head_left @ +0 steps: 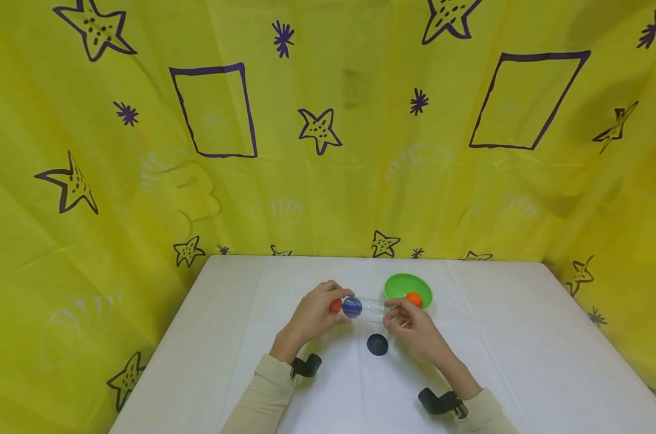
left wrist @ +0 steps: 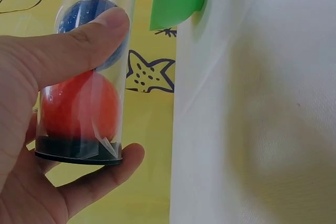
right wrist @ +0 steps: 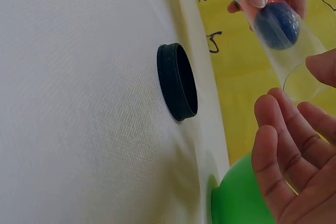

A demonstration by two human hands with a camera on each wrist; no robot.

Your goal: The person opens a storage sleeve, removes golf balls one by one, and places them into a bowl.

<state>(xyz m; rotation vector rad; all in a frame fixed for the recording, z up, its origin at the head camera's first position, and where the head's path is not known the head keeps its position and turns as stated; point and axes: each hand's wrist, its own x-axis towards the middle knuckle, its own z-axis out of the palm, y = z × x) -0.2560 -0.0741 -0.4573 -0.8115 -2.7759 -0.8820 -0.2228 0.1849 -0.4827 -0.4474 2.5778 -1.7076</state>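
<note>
A clear plastic tube [head_left: 372, 310] lies nearly sideways between my two hands above the table. My left hand [head_left: 318, 307] grips its capped end, thumb across the wall and fingers around the dark base [left wrist: 79, 149]. Inside, a red ball [left wrist: 81, 106] sits against that base, and a blue ball [right wrist: 276, 25] is beside it toward the uncapped end. At the uncapped rim, my right hand [head_left: 412, 328] holds the tube lightly between thumb and fingertips. A black cap [right wrist: 177, 81] rests on the table below the tube, its hollow side showing.
Just behind my right hand stands a green bowl [head_left: 395, 281] with an orange ball [head_left: 413, 299] in it. A white cloth covers the table [head_left: 241, 313]. Yellow curtains [head_left: 328, 199] with star drawings enclose the back and sides.
</note>
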